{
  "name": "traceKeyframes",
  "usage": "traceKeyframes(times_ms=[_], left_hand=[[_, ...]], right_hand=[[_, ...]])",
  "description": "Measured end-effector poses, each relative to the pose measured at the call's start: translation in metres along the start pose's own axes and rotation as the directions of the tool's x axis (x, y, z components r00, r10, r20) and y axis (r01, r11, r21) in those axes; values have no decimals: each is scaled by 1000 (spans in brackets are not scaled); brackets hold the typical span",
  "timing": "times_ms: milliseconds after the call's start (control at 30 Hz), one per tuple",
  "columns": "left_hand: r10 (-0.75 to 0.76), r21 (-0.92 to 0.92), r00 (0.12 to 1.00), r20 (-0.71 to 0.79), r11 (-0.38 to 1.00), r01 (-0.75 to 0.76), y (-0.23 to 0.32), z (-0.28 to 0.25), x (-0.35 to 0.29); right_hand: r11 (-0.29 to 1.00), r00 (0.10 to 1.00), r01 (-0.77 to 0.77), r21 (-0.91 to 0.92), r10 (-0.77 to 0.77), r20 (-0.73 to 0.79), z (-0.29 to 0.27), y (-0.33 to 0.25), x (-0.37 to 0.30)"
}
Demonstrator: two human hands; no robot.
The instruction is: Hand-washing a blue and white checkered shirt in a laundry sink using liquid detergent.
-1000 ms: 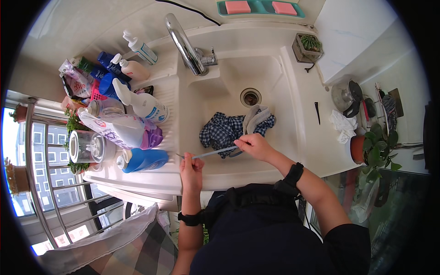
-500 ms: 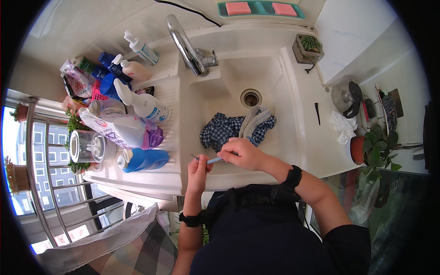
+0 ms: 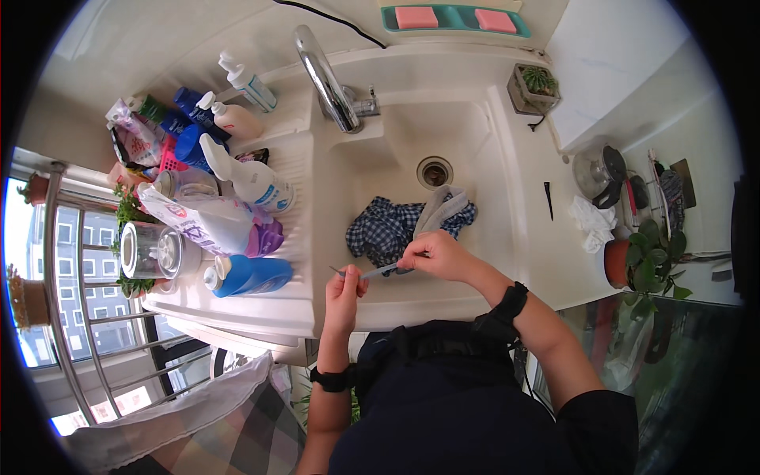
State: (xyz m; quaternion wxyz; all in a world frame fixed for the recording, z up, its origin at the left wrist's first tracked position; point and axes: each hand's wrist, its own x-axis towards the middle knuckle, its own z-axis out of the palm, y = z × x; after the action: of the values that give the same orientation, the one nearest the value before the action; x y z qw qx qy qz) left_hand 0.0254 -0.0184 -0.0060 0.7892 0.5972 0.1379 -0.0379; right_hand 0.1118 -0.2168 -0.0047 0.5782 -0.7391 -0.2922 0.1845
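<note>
strip (image 3: 381,270), narrow and pale blue, runs above the near side of the sink (image 3: 489,170): the left hand (image 3: 342,299) pinches it near one end, the right hand (image 3: 440,257) grips it farther along, probably to keep it straight. checked cloth (image 3: 383,223) lies just beyond, in the sink.

The middle of a thin, pale blue strip (image 3: 381,271) shows, but the fingers of the person's left hand (image 3: 342,293) and right hand (image 3: 437,256) hide parts of it; its tip is too small to identify. The right hand also covers an edge of crumpled navy-and-white checked cloth (image 3: 382,224). Dark matter inside the round metal drain (image 3: 435,172) is indistinct. The lower edge crops the person's black shirt (image 3: 475,404); the upper edge cuts a thin black cord (image 3: 342,18).
</note>
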Motion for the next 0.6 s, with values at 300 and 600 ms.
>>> traceKeyframes(times_ms=[300,600], left_hand=[[-123,-104,987,-105,988,112,-1,-3,3],[-21,-49,993,-116,999,16,3,-3,2]], right_hand=[[968,997,80,-236,-83,-4,5,-7,-8],[981,996,93,-172,-94,0,8,-9,-7]])
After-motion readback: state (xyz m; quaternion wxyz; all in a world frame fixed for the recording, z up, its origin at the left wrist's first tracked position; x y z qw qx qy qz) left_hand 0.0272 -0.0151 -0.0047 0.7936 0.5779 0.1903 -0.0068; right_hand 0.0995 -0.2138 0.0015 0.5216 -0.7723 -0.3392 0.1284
